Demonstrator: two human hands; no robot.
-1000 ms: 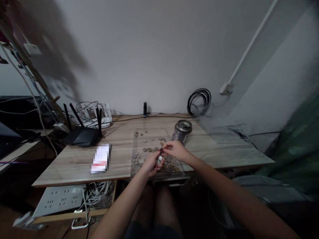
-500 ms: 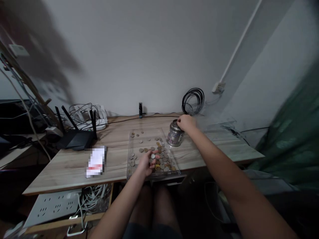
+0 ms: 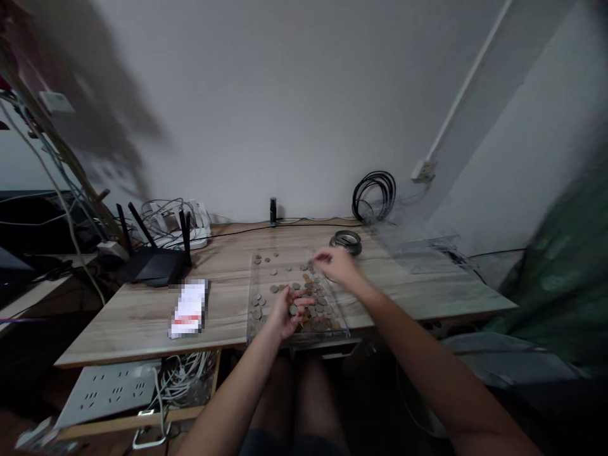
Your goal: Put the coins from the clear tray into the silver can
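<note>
My left hand [image 3: 287,315] is palm up above the right part of a clear plastic tray [image 3: 250,278], fingers half curled, with a silver coin [image 3: 293,310] lying in them. Silver and gold-coloured coins [image 3: 316,309] are scattered across the tray, thickest at its right side. My right hand [image 3: 335,263] hovers over the tray's far right corner, fingers loosely bent and somewhat apart; no object shows clearly in them. Just behind it stands a round metal tin [image 3: 346,239] with a slot in its top; the hand and wrist cover much of its body.
To the left of the tray lies a phone [image 3: 189,308]. A black router [image 3: 154,266] with antennas stands at the far left. Coiled black cable [image 3: 373,195] leans on the wall, near a clear plastic sheet or box [image 3: 418,244]. An open drawer below holds a power strip [image 3: 111,391] and white cables.
My right hand has left the tin's top and moved left and towards me, over the tray. My left hand stays over the coins, fingers a little more opened. The view has shifted slightly.
</note>
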